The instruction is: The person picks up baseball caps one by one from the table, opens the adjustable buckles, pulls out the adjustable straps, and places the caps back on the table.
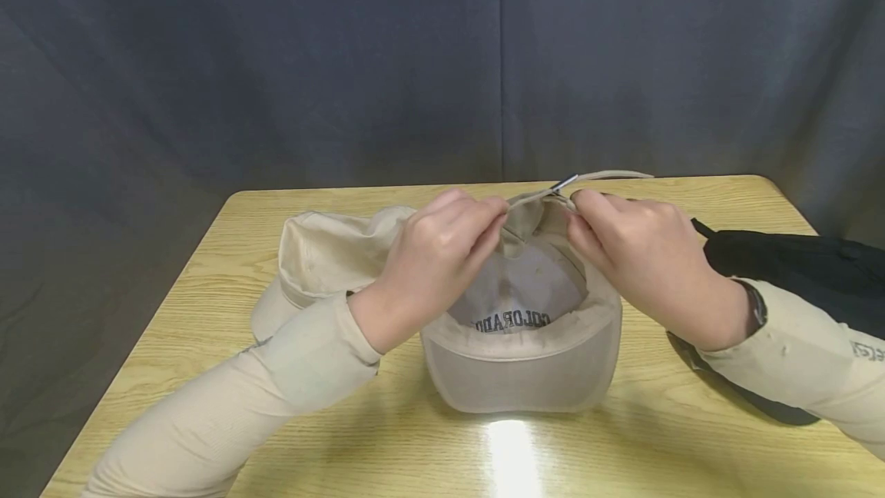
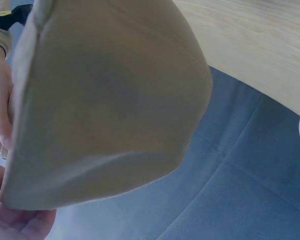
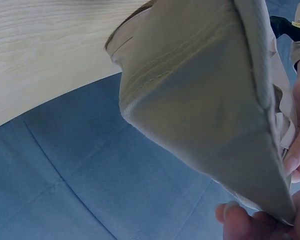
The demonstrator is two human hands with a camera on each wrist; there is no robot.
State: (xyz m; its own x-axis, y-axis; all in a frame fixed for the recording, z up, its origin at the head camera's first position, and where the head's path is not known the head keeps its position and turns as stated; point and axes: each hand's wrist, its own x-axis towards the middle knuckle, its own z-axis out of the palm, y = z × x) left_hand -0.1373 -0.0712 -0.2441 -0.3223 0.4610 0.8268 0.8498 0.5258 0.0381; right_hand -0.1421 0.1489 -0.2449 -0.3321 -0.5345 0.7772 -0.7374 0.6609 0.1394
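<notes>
A beige cap (image 1: 522,379) stands in the middle of the head view, brim toward me and hollow inside facing up. Reversed stitching reading COLORADO shows inside its front. My left hand (image 1: 442,252) pinches the back strap (image 1: 529,199) left of a small metal buckle (image 1: 565,184). On the buckle's other side, my right hand (image 1: 639,252) pinches the cap's back edge. The strap's loose tail (image 1: 615,174) sticks out to the right above that hand. In the left wrist view the crown (image 2: 110,100) hides most of the work; the right wrist view shows the crown's other side (image 3: 190,110).
Left of the held cap, a second beige cap (image 1: 339,252) lies on the wooden table (image 1: 207,313), partly behind the left forearm. A black cap (image 1: 774,267) lies at the right, partly under the right sleeve. A dark curtain (image 1: 346,60) hangs behind the table.
</notes>
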